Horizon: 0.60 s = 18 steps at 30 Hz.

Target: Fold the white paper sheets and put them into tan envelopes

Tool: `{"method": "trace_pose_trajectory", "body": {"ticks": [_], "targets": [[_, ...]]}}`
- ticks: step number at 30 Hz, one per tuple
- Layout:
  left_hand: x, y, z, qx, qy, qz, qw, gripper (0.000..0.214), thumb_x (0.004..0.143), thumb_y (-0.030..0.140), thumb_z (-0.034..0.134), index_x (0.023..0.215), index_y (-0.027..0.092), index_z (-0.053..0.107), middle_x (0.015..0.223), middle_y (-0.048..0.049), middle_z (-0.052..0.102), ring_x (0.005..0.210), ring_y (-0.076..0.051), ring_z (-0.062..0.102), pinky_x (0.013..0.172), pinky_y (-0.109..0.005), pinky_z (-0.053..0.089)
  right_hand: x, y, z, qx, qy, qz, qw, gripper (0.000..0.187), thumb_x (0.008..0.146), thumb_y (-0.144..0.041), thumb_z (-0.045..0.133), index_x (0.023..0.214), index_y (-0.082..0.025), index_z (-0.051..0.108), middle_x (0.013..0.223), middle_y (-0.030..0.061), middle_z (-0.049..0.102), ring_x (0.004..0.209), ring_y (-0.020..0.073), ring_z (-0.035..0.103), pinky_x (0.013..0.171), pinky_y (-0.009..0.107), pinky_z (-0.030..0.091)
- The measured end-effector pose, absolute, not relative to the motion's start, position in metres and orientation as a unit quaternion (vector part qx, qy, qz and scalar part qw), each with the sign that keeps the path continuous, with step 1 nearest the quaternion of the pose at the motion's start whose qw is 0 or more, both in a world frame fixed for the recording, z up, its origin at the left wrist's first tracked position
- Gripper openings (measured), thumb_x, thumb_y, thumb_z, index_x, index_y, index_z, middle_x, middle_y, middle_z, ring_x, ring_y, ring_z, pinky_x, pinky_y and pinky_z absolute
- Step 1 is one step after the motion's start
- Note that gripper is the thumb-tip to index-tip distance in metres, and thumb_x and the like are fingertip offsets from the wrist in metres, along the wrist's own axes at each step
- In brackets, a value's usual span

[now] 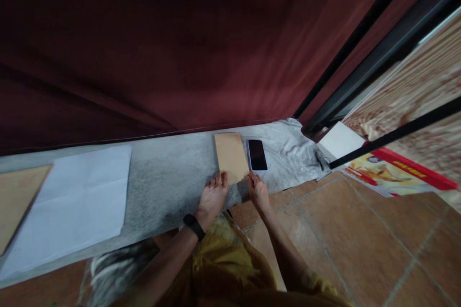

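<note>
In the head view, a tan rectangular piece of kraft paper (230, 153), perhaps folded or an envelope, lies flat on a grey cloth-covered bench (169, 168). My left hand (215, 194), with a black band on its wrist, has its fingers curled over the paper's near left corner. At the near right corner my right hand (258, 192) pinches the edge between thumb and fingers. Just right of the paper lies a phone (257, 155) with a dark screen and a pale case, apart from both hands. The fingertips' undersides are hidden.
Large white sheets (86, 192) lie at the left, with another tan sheet (18, 196) partly over them. A dark red curtain (180, 57) hangs behind the bench. Right of it stand black metal bars (360, 43), a white box (341, 140) and a printed red-and-yellow carton (392, 171) above the tiled floor (342, 220).
</note>
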State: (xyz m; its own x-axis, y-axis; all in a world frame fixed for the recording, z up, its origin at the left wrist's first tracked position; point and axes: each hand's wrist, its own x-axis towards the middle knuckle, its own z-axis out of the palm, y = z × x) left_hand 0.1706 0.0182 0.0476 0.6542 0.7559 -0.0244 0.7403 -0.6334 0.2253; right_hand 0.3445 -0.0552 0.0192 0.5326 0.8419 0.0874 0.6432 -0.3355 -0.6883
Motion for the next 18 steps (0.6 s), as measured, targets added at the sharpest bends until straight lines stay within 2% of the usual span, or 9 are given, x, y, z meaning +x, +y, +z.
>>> {"method": "trace_pose_trajectory", "body": {"ticks": [4, 7, 11, 13, 16, 18], "targets": [[0.170, 0.017, 0.054, 0.905, 0.413, 0.028, 0.101, 0.053, 0.096, 0.005, 0.035, 0.146, 0.015, 0.048, 0.150, -0.0217, 0.051, 0.118, -0.029, 0.063, 0.096, -0.040, 0.050, 0.344, -0.055, 0.020, -0.806, -0.464, 0.138, 0.341, 0.042, 0.103, -0.034, 0.041, 0.131, -0.014, 0.066, 0.116, 0.0165, 0.072, 0.103, 0.0236, 0.070, 0.092, 0.032, 0.053], [0.168, 0.017, 0.058, 0.887, 0.436, 0.062, 0.138, 0.046, 0.100, 0.022, 0.044, 0.145, 0.018, 0.049, 0.145, -0.0186, 0.057, 0.117, -0.029, 0.063, 0.095, -0.038, 0.050, 0.343, -0.056, 0.021, -0.805, -0.465, 0.140, 0.341, 0.042, 0.102, -0.034, 0.042, 0.132, -0.014, 0.065, 0.118, 0.0168, 0.073, 0.105, 0.0242, 0.070, 0.093, 0.032, 0.053], [0.163, 0.028, 0.054, 0.834, 0.486, 0.142, 0.217, 0.056, 0.098, 0.039, 0.053, 0.150, 0.019, 0.044, 0.138, -0.0172, 0.063, 0.117, -0.029, 0.064, 0.096, -0.036, 0.051, 0.348, -0.057, 0.028, -0.815, -0.446, 0.143, 0.340, 0.045, 0.102, -0.037, 0.043, 0.134, -0.014, 0.063, 0.119, 0.0161, 0.073, 0.106, 0.0257, 0.070, 0.092, 0.034, 0.053], [0.163, 0.042, 0.048, 0.789, 0.518, 0.183, 0.274, 0.054, 0.097, 0.038, 0.055, 0.147, 0.016, 0.049, 0.134, -0.0174, 0.065, 0.114, -0.027, 0.066, 0.097, -0.036, 0.052, 0.356, -0.051, 0.037, -0.820, -0.436, 0.147, 0.339, 0.046, 0.102, -0.040, 0.042, 0.133, -0.014, 0.064, 0.113, 0.0156, 0.075, 0.103, 0.0264, 0.071, 0.088, 0.034, 0.053], [0.167, 0.067, 0.037, 0.712, 0.558, 0.212, 0.370, 0.040, 0.096, 0.031, 0.054, 0.132, 0.014, 0.061, 0.115, -0.0129, 0.073, 0.098, -0.022, 0.070, 0.092, -0.034, 0.055, 0.371, -0.030, 0.051, -0.811, -0.428, 0.173, 0.359, 0.043, 0.102, -0.043, 0.043, 0.126, -0.019, 0.069, 0.102, 0.0111, 0.077, 0.092, 0.0237, 0.072, 0.080, 0.030, 0.054], [0.172, 0.081, 0.032, 0.697, 0.566, 0.211, 0.387, 0.036, 0.097, 0.026, 0.050, 0.127, 0.014, 0.065, 0.106, -0.0107, 0.075, 0.092, -0.020, 0.070, 0.089, -0.033, 0.056, 0.381, -0.011, 0.059, -0.805, -0.413, 0.216, 0.367, 0.038, 0.102, -0.045, 0.044, 0.113, -0.022, 0.073, 0.082, 0.0054, 0.076, 0.076, 0.0203, 0.071, 0.069, 0.027, 0.052]]}}
